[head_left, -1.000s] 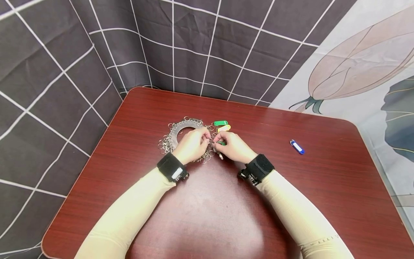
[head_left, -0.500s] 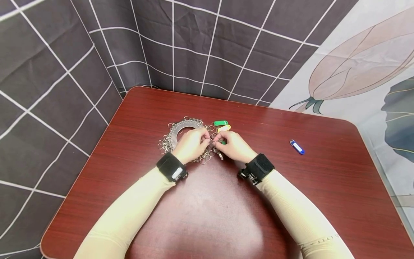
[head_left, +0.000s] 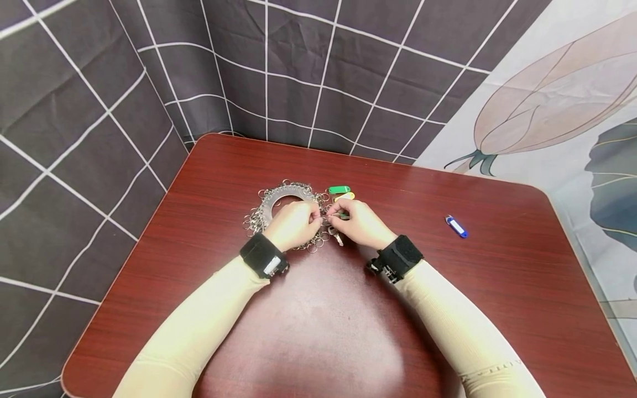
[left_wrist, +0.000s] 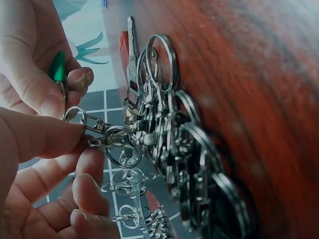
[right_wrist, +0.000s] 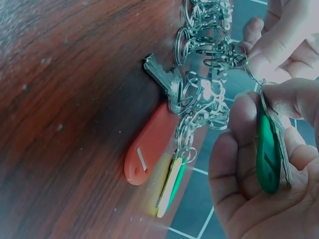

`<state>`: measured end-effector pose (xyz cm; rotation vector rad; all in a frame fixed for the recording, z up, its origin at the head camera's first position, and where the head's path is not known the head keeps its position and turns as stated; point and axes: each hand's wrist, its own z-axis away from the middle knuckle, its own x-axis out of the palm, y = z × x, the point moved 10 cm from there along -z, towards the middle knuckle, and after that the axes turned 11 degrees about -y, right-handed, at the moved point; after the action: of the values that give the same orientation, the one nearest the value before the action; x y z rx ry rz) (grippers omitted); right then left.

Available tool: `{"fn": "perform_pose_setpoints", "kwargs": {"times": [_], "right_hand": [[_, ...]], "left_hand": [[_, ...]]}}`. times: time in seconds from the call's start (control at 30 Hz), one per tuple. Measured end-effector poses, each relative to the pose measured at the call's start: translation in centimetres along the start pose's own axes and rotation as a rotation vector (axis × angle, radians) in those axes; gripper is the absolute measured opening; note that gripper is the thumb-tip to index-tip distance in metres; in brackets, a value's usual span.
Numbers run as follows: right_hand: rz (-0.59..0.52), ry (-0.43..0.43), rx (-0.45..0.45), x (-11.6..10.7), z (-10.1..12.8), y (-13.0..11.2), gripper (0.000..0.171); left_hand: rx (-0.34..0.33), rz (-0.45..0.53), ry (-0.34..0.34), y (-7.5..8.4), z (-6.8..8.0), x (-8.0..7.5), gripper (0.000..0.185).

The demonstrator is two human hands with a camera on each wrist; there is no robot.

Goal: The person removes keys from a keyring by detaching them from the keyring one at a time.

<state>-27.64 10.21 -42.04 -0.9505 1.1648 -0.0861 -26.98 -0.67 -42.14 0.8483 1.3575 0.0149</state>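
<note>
In the left wrist view, my left hand (head_left: 297, 222) pinches a metal split ring (left_wrist: 76, 112) between thumb and fingertips; the ring hangs by a small clasp from a round grey key holder (head_left: 269, 208). My right hand (head_left: 364, 225) holds a green key tag (right_wrist: 268, 157), with a silver key (right_wrist: 282, 149) lying alongside it. The tag's small ring meets the split ring right at the fingertips of both hands. Beside them on the table, a red key tag (right_wrist: 147, 147) and its key (right_wrist: 162, 75) lie among the holder's rings.
Near the holder lie another green tag (head_left: 340, 189) and a yellow tag (head_left: 345, 196). A blue key tag (head_left: 456, 227) rests farther right on the red-brown table (head_left: 318, 326). A dark checked curtain (head_left: 298, 66) hangs behind the far edge.
Both hands stay nearly in place, with small finger movements at the rings. The right fingers have shifted slightly, so less of the held green tag shows and more of the key lying below.
</note>
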Motion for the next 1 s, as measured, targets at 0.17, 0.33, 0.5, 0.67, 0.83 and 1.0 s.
{"fn": "perform_pose_setpoints", "kwargs": {"times": [0.17,0.33,0.5,0.67,0.83,1.0], "right_hand": [[-0.033,-0.001,-0.005,0.1,0.0,0.3,0.003],[-0.055,-0.006,-0.001,0.2,0.1,0.3,0.005],[-0.055,-0.01,0.026,0.4,0.0,0.7,0.004],[-0.055,-0.006,0.03,0.5,0.0,0.9,0.003],[-0.056,0.005,0.029,0.5,0.1,0.8,0.004],[-0.078,0.022,0.008,0.5,0.4,0.5,0.005]], "left_hand": [[0.004,0.033,0.026,-0.4,-0.1,0.0,0.019],[-0.006,0.078,0.049,-0.7,0.0,-0.2,0.018],[-0.01,0.103,0.054,-1.0,0.1,-0.2,0.018],[-0.015,0.14,0.07,-1.0,0.1,-0.3,0.012],[-0.021,0.164,0.079,-0.7,0.1,-0.4,0.007],[-0.015,0.17,0.08,-0.5,0.2,-0.3,0.006]]}}
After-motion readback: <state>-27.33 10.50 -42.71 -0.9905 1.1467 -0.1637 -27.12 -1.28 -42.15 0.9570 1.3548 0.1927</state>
